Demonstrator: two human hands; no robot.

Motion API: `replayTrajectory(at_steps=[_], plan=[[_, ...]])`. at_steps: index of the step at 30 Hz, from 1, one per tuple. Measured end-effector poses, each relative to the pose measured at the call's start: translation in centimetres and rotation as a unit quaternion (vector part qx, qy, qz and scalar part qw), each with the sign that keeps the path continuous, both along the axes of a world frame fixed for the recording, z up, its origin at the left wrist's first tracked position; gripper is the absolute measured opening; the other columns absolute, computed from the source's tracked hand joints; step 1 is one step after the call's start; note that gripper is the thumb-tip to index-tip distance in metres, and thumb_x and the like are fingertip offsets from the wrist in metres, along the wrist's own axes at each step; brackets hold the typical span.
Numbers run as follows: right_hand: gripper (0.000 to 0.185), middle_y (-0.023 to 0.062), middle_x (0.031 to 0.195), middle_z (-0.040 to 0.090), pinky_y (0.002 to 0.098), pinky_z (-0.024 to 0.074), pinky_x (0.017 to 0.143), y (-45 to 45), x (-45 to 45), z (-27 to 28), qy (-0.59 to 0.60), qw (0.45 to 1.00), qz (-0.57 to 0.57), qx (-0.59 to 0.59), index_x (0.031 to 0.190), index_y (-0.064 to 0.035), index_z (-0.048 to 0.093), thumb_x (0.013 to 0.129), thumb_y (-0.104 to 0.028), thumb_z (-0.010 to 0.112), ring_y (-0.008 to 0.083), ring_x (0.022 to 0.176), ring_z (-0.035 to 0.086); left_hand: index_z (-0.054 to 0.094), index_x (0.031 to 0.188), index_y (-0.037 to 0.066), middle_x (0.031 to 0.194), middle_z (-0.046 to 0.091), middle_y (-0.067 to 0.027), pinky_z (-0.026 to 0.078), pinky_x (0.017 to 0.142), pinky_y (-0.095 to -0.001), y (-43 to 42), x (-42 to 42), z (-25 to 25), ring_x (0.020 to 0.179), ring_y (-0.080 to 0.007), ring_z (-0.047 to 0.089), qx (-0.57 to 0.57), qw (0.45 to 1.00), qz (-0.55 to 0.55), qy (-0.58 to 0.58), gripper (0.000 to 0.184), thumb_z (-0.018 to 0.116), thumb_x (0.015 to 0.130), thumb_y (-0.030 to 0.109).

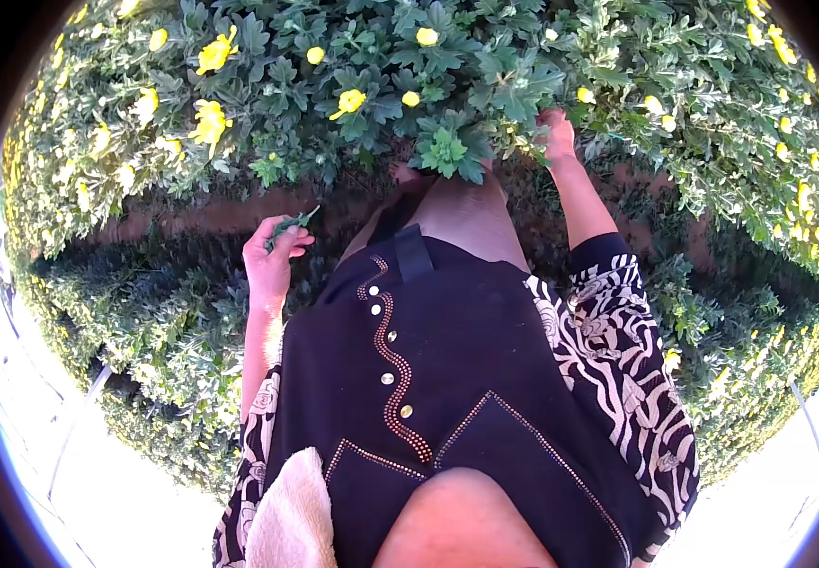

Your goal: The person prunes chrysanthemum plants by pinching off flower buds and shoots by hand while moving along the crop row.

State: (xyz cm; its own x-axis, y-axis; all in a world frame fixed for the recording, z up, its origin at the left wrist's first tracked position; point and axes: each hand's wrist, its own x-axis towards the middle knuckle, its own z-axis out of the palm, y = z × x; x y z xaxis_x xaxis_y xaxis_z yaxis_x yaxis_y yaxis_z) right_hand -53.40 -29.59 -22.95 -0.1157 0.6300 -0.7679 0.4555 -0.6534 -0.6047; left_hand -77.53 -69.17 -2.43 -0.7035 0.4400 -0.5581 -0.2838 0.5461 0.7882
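Note:
My left hand [269, 254] is closed around a green leafy sprig [291, 224], pinched between thumb and fingers, low in front of my left hip. Farther forward, my right hand [557, 140] reaches to the edge of the chrysanthemum plants [514, 80]. Its fingers look curled in at the leaves; whatever they hold is hidden. Yellow chrysanthemum blooms [211, 125] and round buds [410, 98] stand among the dark green leaves ahead of me. A bright green shoot [442, 150] sticks up between my two hands, near my legs.
A strip of reddish soil [230, 214] runs between the row in front and another leafy row [182, 327] behind me. A cream towel [288, 516] hangs at my left shoulder. Thin poles [78, 431] stand beyond the plants on the left.

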Motion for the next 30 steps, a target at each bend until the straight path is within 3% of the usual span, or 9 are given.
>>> replayTrajectory(at_steps=[1, 2, 6, 12, 19, 21, 25, 26, 30], plan=[[0.037, 0.0152, 0.101, 0.069, 0.0437, 0.0529, 0.075, 0.0, 0.5, -0.1, -0.142, 0.957, 0.195, 0.161, 0.098, -0.0045, 0.065, 0.094, -0.037, 0.048, 0.0327, 0.086, 0.068, 0.063, 0.105, 0.001, 0.087, 0.070, -0.0082, 0.052, 0.065, -0.0239, -0.1, 0.1, 0.0, 0.077, -0.0177, 0.071, -0.001, 1.000, 0.005, 0.000, 0.015, 0.059, 0.092, 0.007], [0.037, 0.0151, 0.099, 0.070, 0.0429, 0.0530, 0.076, 0.1, 0.5, 0.0, -0.269, 0.831, 0.373, 0.313, 0.094, -0.0059, 0.067, 0.094, -0.038, 0.048, 0.0318, 0.088, 0.069, 0.063, 0.105, 0.002, 0.087, 0.070, -0.0081, 0.052, 0.065, -0.0239, 0.1, 0.2, -0.1, 0.077, -0.0176, 0.071, -0.002, 1.000, 0.005, -0.006, 0.014, 0.060, 0.092, 0.007], [0.025, 0.0182, 0.099, 0.069, 0.0450, 0.0533, 0.078, -0.4, -1.4, 6.3, -0.333, 0.724, 0.514, 0.316, 0.100, -0.0104, 0.071, 0.082, -0.025, 0.059, 0.0356, 0.094, 0.067, 0.064, 0.103, 0.002, 0.087, 0.070, -0.0056, 0.051, 0.066, -0.0236, 2.4, 2.1, -0.5, 0.079, -0.0140, 0.069, 0.014, 0.999, -0.024, -0.034, 0.013, 0.061, 0.092, 0.008], [0.021, 0.0147, 0.101, 0.070, 0.0430, 0.0564, 0.078, 1.1, -2.5, 8.1, -0.330, 0.685, 0.582, 0.288, 0.100, -0.0090, 0.070, 0.083, -0.014, 0.058, 0.0308, 0.093, 0.070, 0.058, 0.121, 0.003, 0.101, 0.066, -0.0114, 0.052, 0.075, -0.0286, 9.1, 5.0, -1.4, 0.091, -0.0165, 0.065, 0.051, 0.977, -0.207, 0.024, 0.041, 0.071, 0.083, 0.011], [0.017, 0.0153, 0.094, 0.071, 0.0423, 0.0570, 0.076, 3.6, -0.9, 8.0, -0.356, 0.657, 0.590, 0.306, 0.097, -0.0080, 0.071, 0.084, -0.014, 0.061, 0.0324, 0.089, 0.070, 0.055, 0.129, 0.010, 0.111, 0.063, -0.0211, 0.051, 0.087, -0.0455, 18.0, 6.4, -3.4, 0.103, -0.0402, 0.061, -0.040, 0.911, -0.329, 0.245, 0.056, 0.068, 0.078, 0.031], [0.021, 0.0167, 0.100, 0.070, 0.0435, 0.0570, 0.078, 3.8, -0.5, 8.5, -0.340, 0.602, 0.662, 0.290, 0.103, -0.0066, 0.069, 0.084, -0.014, 0.062, 0.0338, 0.093, 0.069, 0.065, 0.116, 0.010, 0.100, 0.067, -0.0204, 0.051, 0.085, -0.0446, 18.9, 6.6, -4.9, 0.099, -0.0393, 0.063, -0.031, 0.918, -0.297, 0.262, 0.043, 0.068, 0.079, 0.029], [0.029, 0.0213, 0.111, 0.064, 0.0446, 0.0555, 0.082, 3.8, 1.8, 9.5, -0.210, 0.652, 0.682, 0.256, 0.110, -0.0048, 0.063, 0.082, -0.011, 0.061, 0.0397, 0.101, 0.065, 0.070, 0.105, 0.006, 0.102, 0.069, -0.0183, 0.052, 0.082, -0.0410, 19.3, 7.0, -7.0, 0.094, -0.0377, 0.064, 0.071, 0.958, -0.200, 0.192, 0.026, 0.065, 0.081, 0.017], [0.033, 0.0235, 0.115, 0.062, 0.0451, 0.0533, 0.086, 3.9, 1.4, 10.1, -0.207, 0.666, 0.681, 0.223, 0.112, -0.0044, 0.061, 0.080, -0.009, 0.061, 0.0415, 0.105, 0.062, 0.068, 0.103, -0.001, 0.093, 0.070, -0.0055, 0.050, 0.070, -0.0275, 19.1, 6.9, -7.7, 0.078, -0.0100, 0.060, 0.122, 0.952, -0.199, 0.195, 0.016, 0.066, 0.088, 0.005], [0.035, 0.0239, 0.116, 0.062, 0.0445, 0.0500, 0.089, 4.9, 1.7, 7.3, -0.259, 0.587, 0.746, 0.181, 0.113, -0.0009, 0.060, 0.078, -0.005, 0.061, 0.0406, 0.106, 0.061, 0.066, 0.105, -0.001, 0.096, 0.070, -0.0037, 0.050, 0.073, -0.0265, 18.6, 7.1, -8.1, 0.082, -0.0102, 0.061, 0.149, 0.976, -0.135, 0.078, 0.017, 0.065, 0.089, 0.004]])
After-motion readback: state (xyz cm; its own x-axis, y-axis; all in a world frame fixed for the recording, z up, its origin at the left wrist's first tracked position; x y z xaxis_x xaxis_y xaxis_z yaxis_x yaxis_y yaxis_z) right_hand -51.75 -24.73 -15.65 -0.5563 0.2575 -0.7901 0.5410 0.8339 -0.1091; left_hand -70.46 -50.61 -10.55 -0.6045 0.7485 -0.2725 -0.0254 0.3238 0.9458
